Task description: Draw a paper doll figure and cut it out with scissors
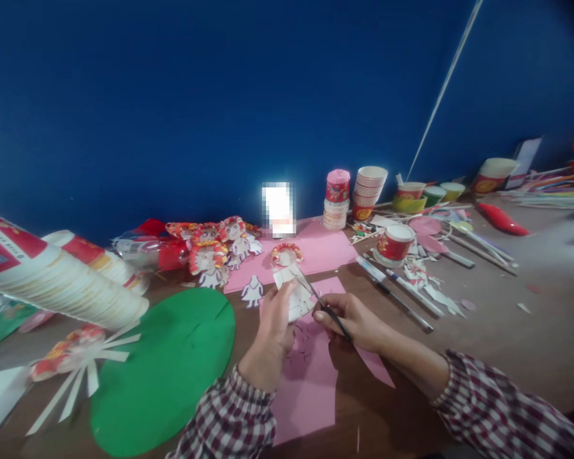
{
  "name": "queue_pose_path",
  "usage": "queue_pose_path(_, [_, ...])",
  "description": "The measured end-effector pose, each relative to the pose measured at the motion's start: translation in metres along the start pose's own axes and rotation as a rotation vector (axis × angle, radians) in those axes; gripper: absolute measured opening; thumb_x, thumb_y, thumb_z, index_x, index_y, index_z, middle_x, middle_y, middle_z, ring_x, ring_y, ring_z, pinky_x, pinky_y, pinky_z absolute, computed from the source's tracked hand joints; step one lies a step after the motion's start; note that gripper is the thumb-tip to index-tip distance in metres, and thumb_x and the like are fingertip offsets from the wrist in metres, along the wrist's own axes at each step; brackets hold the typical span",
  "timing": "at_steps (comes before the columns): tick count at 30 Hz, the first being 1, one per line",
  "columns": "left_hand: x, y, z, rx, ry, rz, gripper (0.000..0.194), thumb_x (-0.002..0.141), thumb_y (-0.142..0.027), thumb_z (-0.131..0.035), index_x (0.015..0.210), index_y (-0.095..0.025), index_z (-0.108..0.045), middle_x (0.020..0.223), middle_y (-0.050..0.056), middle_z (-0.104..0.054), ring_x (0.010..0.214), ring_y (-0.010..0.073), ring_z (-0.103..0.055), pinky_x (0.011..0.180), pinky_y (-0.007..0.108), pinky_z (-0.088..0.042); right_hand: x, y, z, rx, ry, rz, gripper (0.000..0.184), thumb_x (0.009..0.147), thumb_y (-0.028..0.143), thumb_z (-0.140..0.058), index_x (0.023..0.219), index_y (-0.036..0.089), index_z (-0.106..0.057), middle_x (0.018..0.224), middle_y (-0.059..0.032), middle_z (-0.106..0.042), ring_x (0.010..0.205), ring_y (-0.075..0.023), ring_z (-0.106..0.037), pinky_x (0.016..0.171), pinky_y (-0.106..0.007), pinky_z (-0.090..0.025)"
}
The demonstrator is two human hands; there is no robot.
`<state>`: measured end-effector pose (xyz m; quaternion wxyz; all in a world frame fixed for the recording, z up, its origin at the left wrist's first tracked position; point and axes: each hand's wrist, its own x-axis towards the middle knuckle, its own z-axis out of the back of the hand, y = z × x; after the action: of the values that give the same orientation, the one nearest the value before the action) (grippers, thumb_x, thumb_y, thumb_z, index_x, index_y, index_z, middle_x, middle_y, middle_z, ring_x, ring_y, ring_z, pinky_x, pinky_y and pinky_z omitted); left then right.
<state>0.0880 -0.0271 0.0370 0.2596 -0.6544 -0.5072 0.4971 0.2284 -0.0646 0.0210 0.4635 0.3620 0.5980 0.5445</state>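
My left hand [272,328] is closed on a white paper cut-out [294,290] and holds it up over a pink sheet [306,382]. My right hand [351,319] grips black-handled scissors [323,303], whose blades reach into the white paper. Just beyond the paper stands a small figure with a red and yellow ring [287,254]. Both sleeves are checked red and white.
A green paper disc [172,363] lies at the left, beside a long stack of paper cups [62,280]. Paper dolls [215,252] sit on pink paper at the back. Cup stacks [368,191], bowls, pens [397,290], straws and paper scraps cover the right side. A blue wall stands behind.
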Motion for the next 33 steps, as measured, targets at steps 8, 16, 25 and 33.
queue_pose_path(8, [0.0039,0.0041,0.0027,0.02,0.011,-0.01,0.025,0.059,-0.028,-0.069,0.077,-0.014,-0.06,0.061,0.0,-0.06,0.05,0.0131,-0.056,0.049,0.025,-0.042,-0.0007,-0.0007,0.001,-0.031,0.018,-0.009,0.029,0.076,0.042,-0.064,0.077,0.016,-0.052,0.046,0.0063,-0.048,0.037,-0.0057,-0.04,0.033,-0.014,-0.029])
queue_pose_path(16, [0.0082,0.0035,0.0037,0.047,-0.006,-0.057,0.018,0.058,-0.023,-0.069,0.07,-0.013,-0.06,0.055,0.0,-0.06,0.046,0.0129,-0.055,0.046,0.024,-0.042,-0.0003,-0.001,0.0008,-0.04,0.026,-0.015,0.028,0.075,0.041,-0.065,0.077,0.016,-0.053,0.047,0.0065,-0.048,0.037,-0.0058,-0.041,0.034,-0.014,-0.03])
queue_pose_path(25, [0.0033,-0.0008,0.0015,0.049,0.013,-0.043,0.014,0.058,-0.02,-0.067,0.068,-0.012,-0.061,0.052,0.001,-0.061,0.044,0.0142,-0.057,0.044,0.024,-0.043,0.0,-0.0025,0.0017,-0.021,0.047,-0.008,0.029,0.074,0.041,-0.066,0.08,0.016,-0.053,0.054,0.005,-0.05,0.043,-0.0075,-0.047,0.039,-0.016,-0.035])
queue_pose_path(33, [0.0038,0.0009,0.0024,0.051,0.021,-0.037,0.013,0.058,-0.02,-0.067,0.067,-0.012,-0.062,0.052,0.002,-0.062,0.044,0.0153,-0.058,0.044,0.025,-0.044,0.0,0.0013,0.001,-0.014,0.047,-0.007,0.033,0.073,0.045,-0.066,0.077,0.016,-0.052,0.053,0.0054,-0.048,0.043,-0.0076,-0.046,0.039,-0.017,-0.035])
